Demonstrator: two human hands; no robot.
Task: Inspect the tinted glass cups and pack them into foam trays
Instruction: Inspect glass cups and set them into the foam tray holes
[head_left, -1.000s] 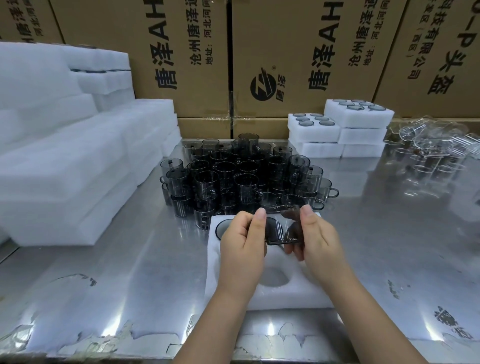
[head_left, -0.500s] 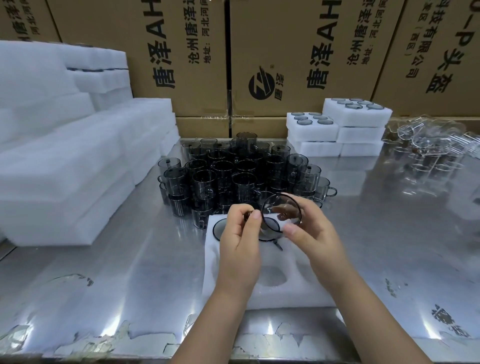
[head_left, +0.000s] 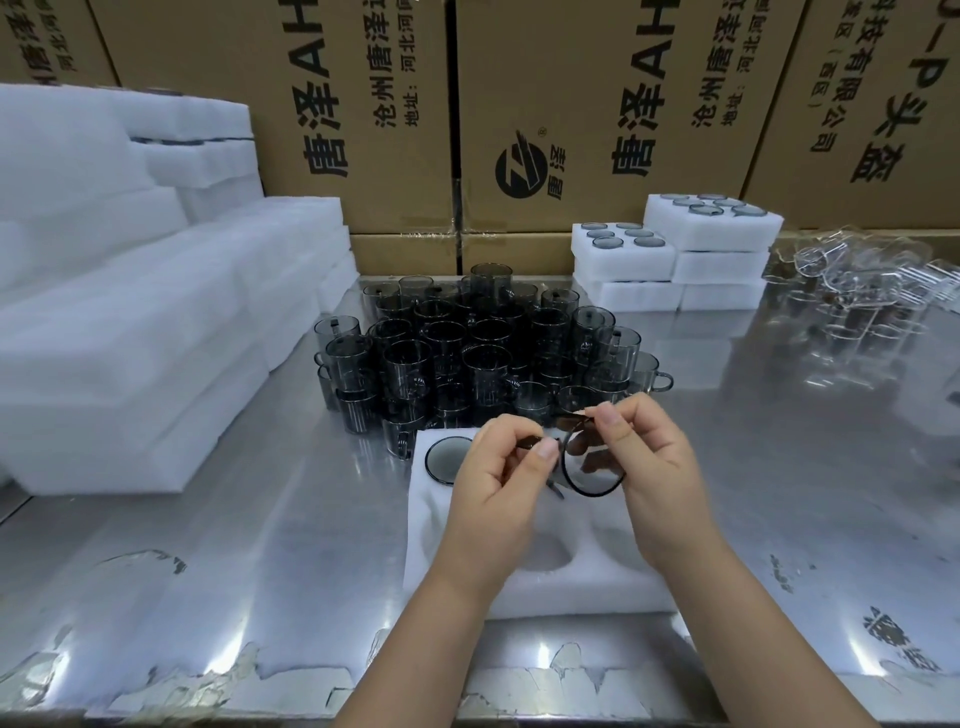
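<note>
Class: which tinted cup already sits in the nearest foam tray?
The cup in the tray's far-left pocket, beside the left hand; the held cup hovers above, the other cups stand loose behind.

Cups (head_left: 467, 353) behind foam tray (head_left: 545, 582), boxes (head_left: 597, 119) beyond.

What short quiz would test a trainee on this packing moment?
1. True or false: the held tinted glass cup is already seated in the front foam tray.
2. Left grip and right grip: which holds that cup? A left only; B right only; C both.
3. Fill in: the packed cup sits in the tray's far-____ pocket.
Key: 1 false; 2 C; 3 left.
</note>
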